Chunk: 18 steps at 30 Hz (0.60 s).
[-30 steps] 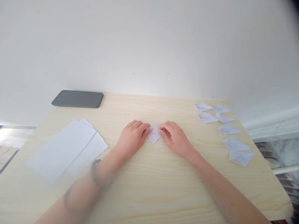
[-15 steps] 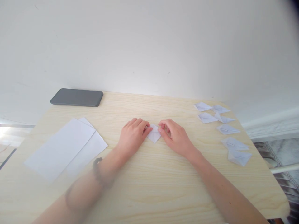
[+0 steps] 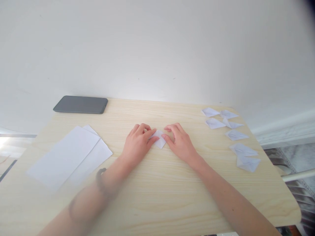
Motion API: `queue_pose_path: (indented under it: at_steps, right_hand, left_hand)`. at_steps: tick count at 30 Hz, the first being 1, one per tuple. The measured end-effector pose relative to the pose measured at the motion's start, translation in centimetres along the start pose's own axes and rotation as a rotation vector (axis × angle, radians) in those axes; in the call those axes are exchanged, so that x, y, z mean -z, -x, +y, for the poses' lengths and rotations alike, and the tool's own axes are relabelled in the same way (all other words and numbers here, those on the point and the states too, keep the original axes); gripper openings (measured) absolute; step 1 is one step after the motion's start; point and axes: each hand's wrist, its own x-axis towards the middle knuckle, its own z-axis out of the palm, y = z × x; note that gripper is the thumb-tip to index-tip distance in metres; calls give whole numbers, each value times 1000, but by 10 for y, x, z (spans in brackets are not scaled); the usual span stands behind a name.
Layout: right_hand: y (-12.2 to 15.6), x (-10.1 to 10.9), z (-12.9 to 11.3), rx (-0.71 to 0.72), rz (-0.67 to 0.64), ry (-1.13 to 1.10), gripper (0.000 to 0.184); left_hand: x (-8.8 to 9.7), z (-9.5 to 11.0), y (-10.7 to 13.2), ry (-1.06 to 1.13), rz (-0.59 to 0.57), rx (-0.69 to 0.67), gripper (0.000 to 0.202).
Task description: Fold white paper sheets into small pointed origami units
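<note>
A small folded piece of white paper [image 3: 160, 141], roughly diamond-shaped with crease lines, lies on the wooden table between my hands. My left hand [image 3: 139, 140] grips its left side, thumb on top and index finger along the upper left edge. From the right, my right hand [image 3: 180, 141] has its thumb on the paper's right edge, with the index finger curled above it and a gap between the two. The other fingers of both hands are bent. Part of the paper's left side is hidden under the left fingers.
Two overlapping white sheets [image 3: 66, 154] lie at the left. A dark phone [image 3: 80, 105] rests at the back left, near the wall [image 3: 157, 49]. Several folded paper pieces [image 3: 236, 134] are spread along the right side of the table [image 3: 157, 200].
The view has shifted slightly. My left index finger has come down onto the paper's upper edge, and my right index finger has lifted a little from the thumb.
</note>
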Motion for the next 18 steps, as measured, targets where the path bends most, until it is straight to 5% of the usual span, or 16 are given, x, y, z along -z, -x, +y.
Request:
queue_pose_path:
  at_steps: [9, 18]
  right_hand:
    - [0, 6, -4, 56, -76, -42, 15]
    - [-1, 11, -1, -7, -102, -277, 21]
  left_hand:
    - [8, 2, -3, 366, -72, 181, 15]
    - [15, 2, -4, 584, -166, 273, 28]
